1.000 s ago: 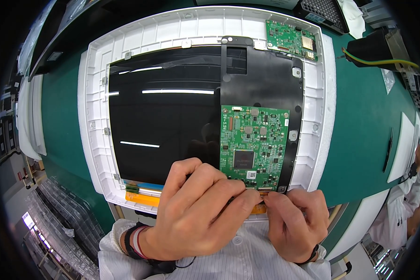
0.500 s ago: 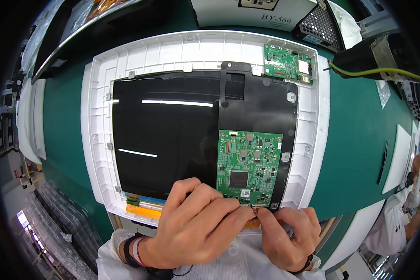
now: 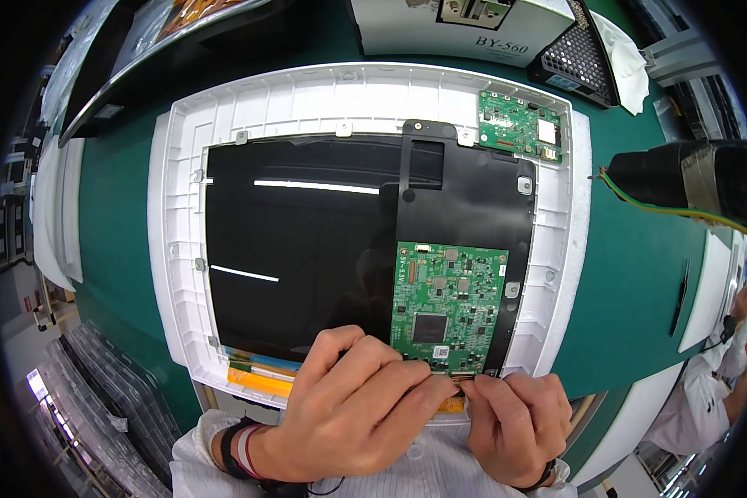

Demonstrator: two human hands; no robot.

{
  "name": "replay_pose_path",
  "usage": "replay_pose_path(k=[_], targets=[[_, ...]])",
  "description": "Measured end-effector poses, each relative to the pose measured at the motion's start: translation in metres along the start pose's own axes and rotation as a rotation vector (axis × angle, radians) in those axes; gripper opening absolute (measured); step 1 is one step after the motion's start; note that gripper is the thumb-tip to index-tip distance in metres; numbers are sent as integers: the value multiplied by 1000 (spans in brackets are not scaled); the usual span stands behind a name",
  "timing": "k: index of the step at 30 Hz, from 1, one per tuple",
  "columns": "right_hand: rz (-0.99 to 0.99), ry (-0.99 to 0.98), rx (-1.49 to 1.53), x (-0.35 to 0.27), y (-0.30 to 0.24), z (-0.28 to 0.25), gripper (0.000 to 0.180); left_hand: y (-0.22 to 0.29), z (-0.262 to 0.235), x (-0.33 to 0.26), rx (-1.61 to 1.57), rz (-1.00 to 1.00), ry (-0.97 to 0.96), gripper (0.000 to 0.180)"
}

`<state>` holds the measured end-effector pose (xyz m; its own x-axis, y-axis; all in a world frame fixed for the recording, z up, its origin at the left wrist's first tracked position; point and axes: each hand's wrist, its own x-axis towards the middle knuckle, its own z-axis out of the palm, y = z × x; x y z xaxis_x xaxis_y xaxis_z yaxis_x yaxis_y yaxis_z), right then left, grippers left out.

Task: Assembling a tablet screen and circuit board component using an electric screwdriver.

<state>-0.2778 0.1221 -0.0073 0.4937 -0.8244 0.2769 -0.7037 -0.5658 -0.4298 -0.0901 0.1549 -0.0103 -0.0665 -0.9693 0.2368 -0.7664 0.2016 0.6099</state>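
A white plastic frame (image 3: 164,241) holds a black display panel (image 3: 299,232), with a black mounting plate (image 3: 465,207) over its right part. On the plate sits a large green circuit board (image 3: 448,299); a smaller green board (image 3: 519,124) lies at the frame's far right corner. An orange flex cable (image 3: 450,405) shows between my hands at the board's near edge. My left hand (image 3: 361,407) has its thumb and fingertips pressed together there. Opposite, my right hand (image 3: 515,423) pinches at the same spot. My fingers partly hide the cable and the connector.
A dark tool with a yellow-green wire (image 3: 681,183) juts in from the right. Behind the frame stand a white box (image 3: 465,33) and a perforated black metal case (image 3: 577,62). Tweezers (image 3: 681,299) lie on the green mat (image 3: 614,307). Another person's white sleeve (image 3: 697,407) shows at right.
The whole view has shifted slightly, so the frame and boards appear a little lower and further right. My right fingertips are drawn closer together at the board's near edge; both hands stay there.
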Motion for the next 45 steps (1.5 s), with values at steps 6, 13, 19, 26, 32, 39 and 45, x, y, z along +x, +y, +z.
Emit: replay_pose_path(k=[6, 13, 19, 26, 32, 39, 45], targets=[[-30, -12, 52, 0, 6, 1, 28, 1, -1, 0, 13, -4, -3, 20], [-25, -17, 76, 0, 8, 1, 30, 1, 0, -1, 37, 8, 6, 20], [-46, -8, 76, 0, 9, 2, 28, -1, 0, -1, 35, 20, 10, 19], [-56, 4, 64, 1, 9, 5, 27, -1, 1, -2, 29, 1, 19, 19], [-51, 17, 64, 0, 9, 6, 27, -1, 4, -3, 39, 6, 33, 20], [-39, 29, 69, 0, 7, 8, 26, 0, 2, -2, 51, -3, 29, 20], [-31, 30, 74, 2, 6, 8, 26, 0, 1, 0, 43, -7, 20, 20]])
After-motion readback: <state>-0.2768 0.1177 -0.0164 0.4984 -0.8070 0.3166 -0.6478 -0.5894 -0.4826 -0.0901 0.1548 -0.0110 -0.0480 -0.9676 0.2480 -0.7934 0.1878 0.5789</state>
